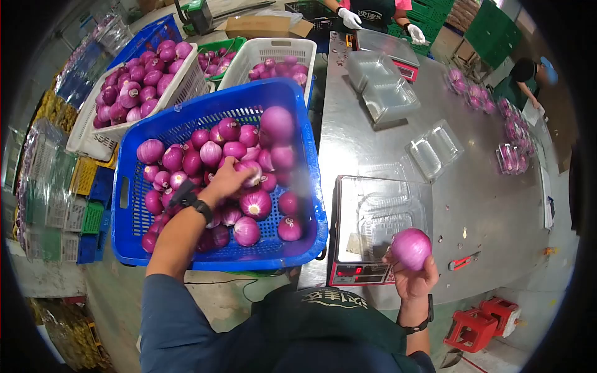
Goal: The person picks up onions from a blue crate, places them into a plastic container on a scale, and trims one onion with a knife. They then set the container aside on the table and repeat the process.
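Note:
My left hand reaches into a blue basket of purple onions, its fingers closed around an onion among the others. My right hand holds up a large peeled purple onion beside the scale's front right corner. An open clear plastic box lies on the scale, whose red display is lit at the front. Another open clear box rests on the metal table behind it.
Stacked clear boxes stand near a second scale. White crates of onions adjoin the basket. Red-handled cutters lie at right. Packed onions are farther off. A gloved co-worker stands opposite; another person is at right.

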`<state>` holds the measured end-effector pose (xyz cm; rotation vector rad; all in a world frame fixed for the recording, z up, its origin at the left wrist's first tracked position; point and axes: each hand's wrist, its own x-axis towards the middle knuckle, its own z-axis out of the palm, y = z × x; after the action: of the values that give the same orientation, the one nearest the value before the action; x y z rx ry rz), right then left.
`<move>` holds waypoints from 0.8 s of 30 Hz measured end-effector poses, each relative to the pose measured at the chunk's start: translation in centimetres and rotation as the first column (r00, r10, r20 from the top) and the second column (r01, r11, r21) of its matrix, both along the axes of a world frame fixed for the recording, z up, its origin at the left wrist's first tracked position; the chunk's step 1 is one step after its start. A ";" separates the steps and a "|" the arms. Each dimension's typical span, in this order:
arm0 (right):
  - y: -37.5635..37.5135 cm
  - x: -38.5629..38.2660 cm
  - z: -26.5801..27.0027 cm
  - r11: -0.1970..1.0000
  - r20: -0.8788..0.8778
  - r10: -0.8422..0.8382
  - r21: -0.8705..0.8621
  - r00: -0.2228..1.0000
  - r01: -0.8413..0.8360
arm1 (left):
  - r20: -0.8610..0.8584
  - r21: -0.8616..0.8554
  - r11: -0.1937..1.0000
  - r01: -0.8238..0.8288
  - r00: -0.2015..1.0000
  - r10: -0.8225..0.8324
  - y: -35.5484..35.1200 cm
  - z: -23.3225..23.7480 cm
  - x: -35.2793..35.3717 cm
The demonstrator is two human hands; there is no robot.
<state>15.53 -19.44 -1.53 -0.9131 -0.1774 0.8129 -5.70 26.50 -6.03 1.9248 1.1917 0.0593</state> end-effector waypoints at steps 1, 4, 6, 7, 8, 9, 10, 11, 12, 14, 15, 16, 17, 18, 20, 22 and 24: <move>-0.2 0.4 0.0 1.000 0.013 0.007 0.009 1.000 -0.007 | 0.139 -0.449 0.891 -0.075 0.979 0.152 0.3 1.7 0.1; -0.5 1.4 0.1 0.999 0.012 0.001 0.042 1.000 -0.002 | 0.499 -0.772 0.602 0.202 0.780 0.379 0.5 3.7 -1.8; -0.6 2.2 -0.2 0.997 0.004 -0.004 0.080 1.000 0.003 | 0.678 -0.719 0.574 0.392 0.577 0.456 -2.4 8.3 -1.7; -0.6 2.7 -0.2 0.996 0.001 0.010 0.093 1.000 -0.010 | 0.682 -0.713 0.589 0.382 0.573 0.455 -3.5 9.6 -1.7; -0.6 3.0 0.0 0.997 0.027 -0.001 0.081 1.000 -0.001 | 0.758 -0.638 0.619 0.459 0.518 0.397 -4.5 10.6 -1.8; -0.7 3.2 0.2 0.998 0.055 -0.014 0.066 0.998 0.010 | 0.824 -0.555 0.640 0.532 0.456 0.335 -5.6 11.5 -1.8; -0.7 3.5 0.6 0.997 0.055 -0.007 0.074 0.998 0.003 | 0.827 -0.550 0.648 0.528 0.453 0.332 -7.1 12.5 -1.6; -0.6 3.9 1.1 0.998 0.084 -0.002 0.067 0.996 -0.004 | 0.838 -0.532 0.671 0.517 0.434 0.330 -8.8 13.5 -1.4; -0.6 4.2 1.5 0.998 0.112 0.001 0.058 0.994 -0.008 | 0.848 -0.516 0.690 0.507 0.415 0.328 -10.4 14.0 -1.2; -0.7 4.8 2.1 0.999 0.159 0.015 0.031 0.987 -0.020 | 0.870 -0.447 0.774 0.450 0.419 0.259 -13.5 14.3 -0.4; -0.9 5.2 2.5 1.000 0.204 0.026 0.000 0.979 -0.027 | 0.883 -0.370 0.842 0.392 0.429 0.188 -15.0 14.2 0.2; -1.2 5.6 2.6 0.999 0.234 0.026 -0.034 0.972 -0.019 | 0.881 -0.402 0.839 0.367 0.406 0.244 -16.8 14.0 0.8; -1.3 5.9 2.8 0.999 0.236 0.009 -0.040 0.972 0.000 | 0.880 -0.404 0.813 0.420 0.419 0.221 -18.1 14.1 1.2; -1.2 6.2 3.0 0.997 0.342 0.022 -0.076 0.939 0.004 | 0.881 -0.386 0.833 0.397 0.426 0.205 -19.6 14.0 1.8; -1.4 7.3 3.4 0.985 0.546 0.078 -0.170 0.834 0.020 | 0.883 -0.367 0.849 0.379 0.430 0.190 -22.6 13.5 3.3; -1.7 8.1 4.3 0.958 0.696 0.156 -0.278 0.700 0.063 | 0.852 -0.403 0.837 0.369 0.486 0.196 -25.2 12.9 4.9; -2.0 9.0 4.5 0.919 0.810 0.236 -0.365 0.537 0.147 | 0.802 -0.410 0.861 0.301 0.569 0.183 -27.7 12.3 7.2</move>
<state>24.51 -21.40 3.00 -1.6696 -0.9375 0.3715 1.48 -1.25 6.32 1.1788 0.4019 0.5114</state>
